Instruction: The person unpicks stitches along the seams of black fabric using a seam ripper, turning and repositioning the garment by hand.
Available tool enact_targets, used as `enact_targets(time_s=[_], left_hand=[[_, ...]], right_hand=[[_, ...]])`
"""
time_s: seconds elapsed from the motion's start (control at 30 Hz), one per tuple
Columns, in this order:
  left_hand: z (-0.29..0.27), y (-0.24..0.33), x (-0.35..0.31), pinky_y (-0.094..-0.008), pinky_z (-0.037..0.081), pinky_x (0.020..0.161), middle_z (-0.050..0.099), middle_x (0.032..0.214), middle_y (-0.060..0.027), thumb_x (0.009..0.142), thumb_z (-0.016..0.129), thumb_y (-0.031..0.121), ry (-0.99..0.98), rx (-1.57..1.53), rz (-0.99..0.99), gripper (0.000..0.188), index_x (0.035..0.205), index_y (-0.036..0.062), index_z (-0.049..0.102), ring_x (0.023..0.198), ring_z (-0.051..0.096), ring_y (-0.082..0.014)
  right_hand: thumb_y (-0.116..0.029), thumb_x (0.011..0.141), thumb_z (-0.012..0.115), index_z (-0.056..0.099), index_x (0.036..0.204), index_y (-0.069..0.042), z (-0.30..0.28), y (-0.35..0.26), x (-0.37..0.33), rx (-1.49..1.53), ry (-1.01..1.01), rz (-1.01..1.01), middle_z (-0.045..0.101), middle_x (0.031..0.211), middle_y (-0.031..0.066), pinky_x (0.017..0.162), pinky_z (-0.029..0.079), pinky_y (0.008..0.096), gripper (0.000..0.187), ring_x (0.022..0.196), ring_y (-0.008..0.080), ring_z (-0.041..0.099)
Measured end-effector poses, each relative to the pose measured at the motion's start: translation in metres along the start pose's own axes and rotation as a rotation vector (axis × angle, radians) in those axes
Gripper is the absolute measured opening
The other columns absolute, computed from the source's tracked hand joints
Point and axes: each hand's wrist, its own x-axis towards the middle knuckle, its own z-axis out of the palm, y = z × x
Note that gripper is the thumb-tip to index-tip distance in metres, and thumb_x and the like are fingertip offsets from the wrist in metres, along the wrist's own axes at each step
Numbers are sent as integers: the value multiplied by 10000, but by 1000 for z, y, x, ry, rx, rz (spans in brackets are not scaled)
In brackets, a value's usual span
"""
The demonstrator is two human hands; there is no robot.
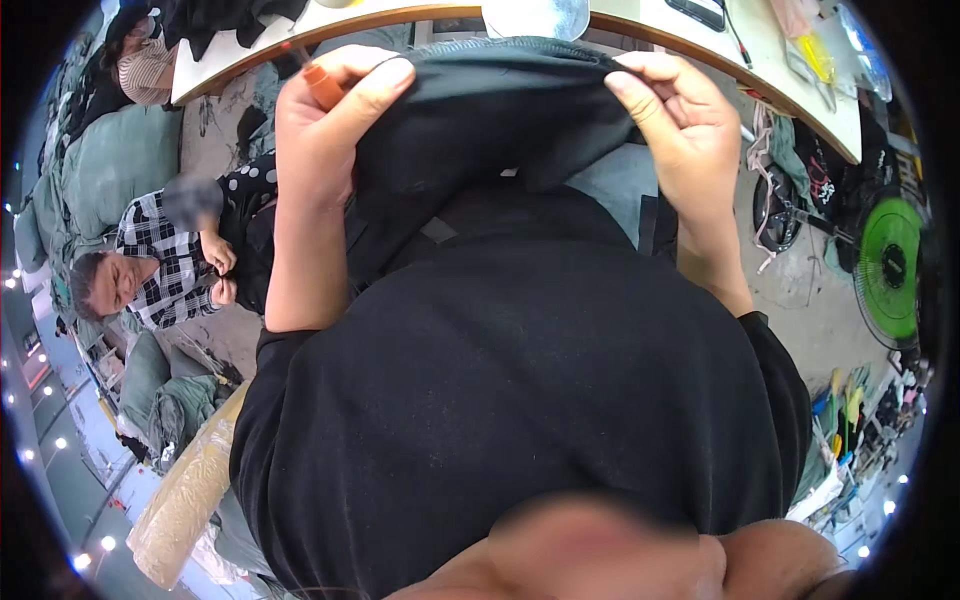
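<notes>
A dark garment is stretched between my two hands, its stitched edge running along the top. My left hand pinches the left end of that edge between thumb and fingers. Tucked in the same hand is a small orange-handled tool with a thin tip, perhaps a seam ripper. At the other end, my right hand grips the edge between thumb and bent fingers. The rest of the cloth hangs down toward my lap, where it merges with my black clothes.
A white table curves across the front, with a phone and plastic bags at right. A green fan stands far right. At left, a person in a checked shirt sits by cloth bundles; a wrapped roll leans behind.
</notes>
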Motion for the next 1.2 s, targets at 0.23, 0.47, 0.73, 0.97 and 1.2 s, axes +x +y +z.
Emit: enact_targets(time_s=[0.23,0.47,0.73,0.97,1.2], left_hand=[[-4,5,22,-240,529,846,773,962,-45,840,819,-11,-12,394,116,149,985,-25,785,886,694,-102],[-10,-3,63,-272,528,871,722,958,-47,863,817,38,68,640,227,304,1138,-27,704,882,662,-124],[-13,-17,131,-308,539,880,718,1036,-120,856,827,32,57,948,711,584,1365,-38,551,976,700,-201],[4,-29,162,-304,540,867,712,1016,-109,858,820,28,59,1055,702,557,1347,-34,558,963,696,-194],[12,-36,173,-301,540,853,706,995,-98,861,813,24,58,1093,702,531,1328,-30,566,950,691,-188]], right_hand=[[-11,937,751,736,1077,22,-11,-10,12,112,-86,115,742,995,41,864,528,209,145,910,86,685],[-26,966,665,713,1074,78,-8,17,31,30,-174,-127,715,1038,63,886,498,248,157,942,120,660],[-85,945,745,760,1062,-15,30,-3,33,-443,6,-335,737,881,36,636,513,269,137,696,105,626],[-144,937,730,782,1039,-36,34,-7,34,-856,-38,-593,660,782,81,648,505,347,157,712,231,633],[-182,917,752,790,987,-34,44,-16,33,-887,23,-519,646,707,98,600,508,347,167,633,253,647]])
